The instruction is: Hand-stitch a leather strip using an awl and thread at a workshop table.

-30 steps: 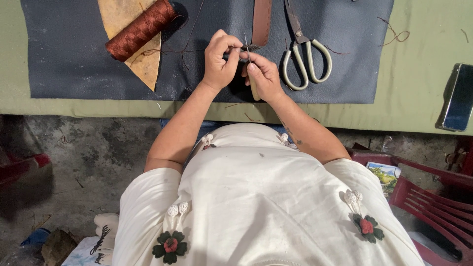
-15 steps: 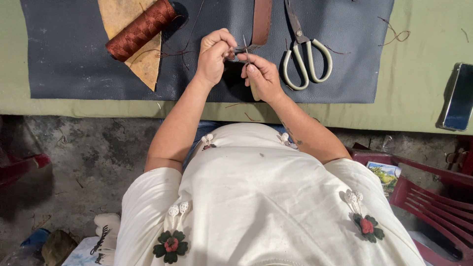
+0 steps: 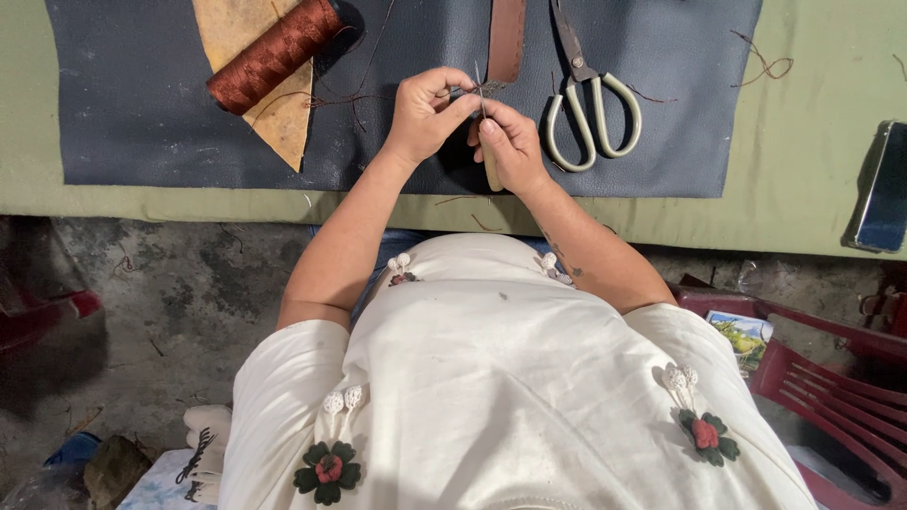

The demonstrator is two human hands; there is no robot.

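I am viewing a rough grey concrete floor (image 3: pixel 189 293) lying under even daylight. A red plastic chair (image 3: pixel 812 378) is standing at right, beside a green-covered table (image 3: pixel 831 113).

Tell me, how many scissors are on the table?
1. The scissors lie on the dark blue sheet, just beside the right hand. Any others would be out of view.

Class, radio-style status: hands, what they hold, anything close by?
Both hands pinched on needle and thread. Left hand, right hand over dark leather sheet. Scissors beside right hand.
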